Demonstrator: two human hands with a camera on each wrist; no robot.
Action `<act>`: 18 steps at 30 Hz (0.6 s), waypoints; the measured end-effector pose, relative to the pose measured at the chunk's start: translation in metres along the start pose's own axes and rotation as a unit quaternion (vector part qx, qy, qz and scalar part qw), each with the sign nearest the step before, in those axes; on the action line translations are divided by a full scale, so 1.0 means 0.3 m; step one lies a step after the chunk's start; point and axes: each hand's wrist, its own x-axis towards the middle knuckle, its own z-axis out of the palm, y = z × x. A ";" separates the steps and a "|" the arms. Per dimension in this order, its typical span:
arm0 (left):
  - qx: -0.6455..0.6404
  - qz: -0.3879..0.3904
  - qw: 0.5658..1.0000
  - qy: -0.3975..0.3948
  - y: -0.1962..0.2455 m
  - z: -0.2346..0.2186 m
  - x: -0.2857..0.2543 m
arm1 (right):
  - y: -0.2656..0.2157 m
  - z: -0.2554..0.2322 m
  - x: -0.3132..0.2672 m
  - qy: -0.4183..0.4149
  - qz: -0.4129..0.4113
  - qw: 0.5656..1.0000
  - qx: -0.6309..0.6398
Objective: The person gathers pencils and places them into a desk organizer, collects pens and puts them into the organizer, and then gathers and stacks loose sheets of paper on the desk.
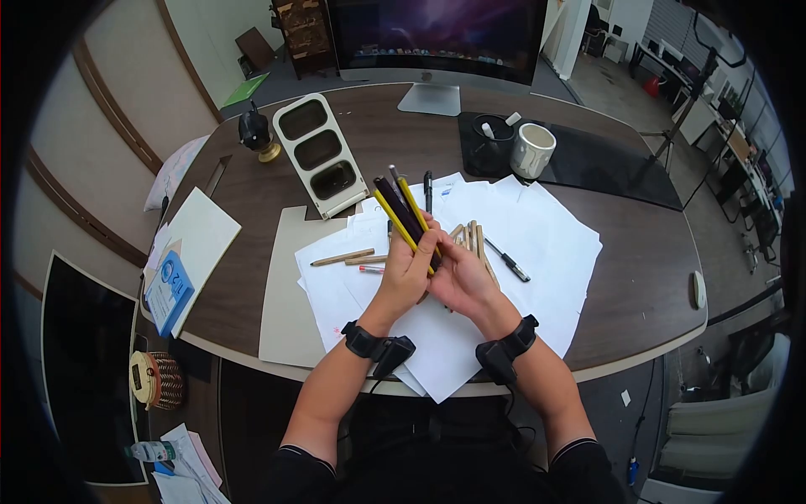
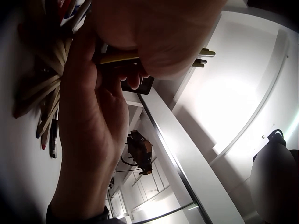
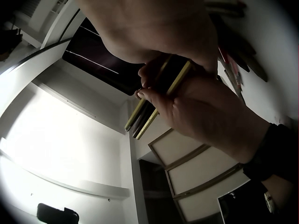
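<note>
Both my hands meet over the papers around a bundle of yellow and black pencils [image 1: 401, 210], tilted up and to the left. My left hand [image 1: 405, 275] grips the bundle, its thumb lying across the pencils. Below it my right hand [image 1: 464, 279] cups their lower ends, with fingers curled against them. In the right wrist view, yellow-edged pencils [image 3: 148, 122] stick out past the left hand's thumb. The palms hide much of the bundle. Natural wood pencils [image 1: 342, 257] lie left of the hands, and more wood pencils [image 1: 475, 235] lie behind the right hand.
White papers [image 1: 550, 239] cover the desk middle, with a black pen [image 1: 507, 259] on them. A beige three-compartment organizer [image 1: 342, 204] stands back left, near a moka pot [image 1: 254, 130]. A mug [image 1: 533, 151] and a black pen cup [image 1: 487, 155] stand back right, before the monitor [image 1: 437, 38].
</note>
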 end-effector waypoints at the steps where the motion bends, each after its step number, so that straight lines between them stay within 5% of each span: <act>1: -0.006 0.002 1.000 -0.006 0.006 0.004 0.001 | 0.000 -0.011 0.007 0.001 -0.003 1.000 -0.008; 6: -0.050 0.018 0.999 -0.011 0.027 0.001 0.009 | -0.022 -0.010 0.008 0.011 -0.002 1.000 -0.013; 10: 0.080 0.042 0.995 -0.044 -0.005 0.004 0.000 | -0.019 0.010 0.008 0.012 -0.024 0.999 0.026; 18: -0.083 -0.042 0.995 -0.026 -0.021 -0.011 0.012 | -0.012 -0.037 0.021 0.017 -0.007 1.000 -0.015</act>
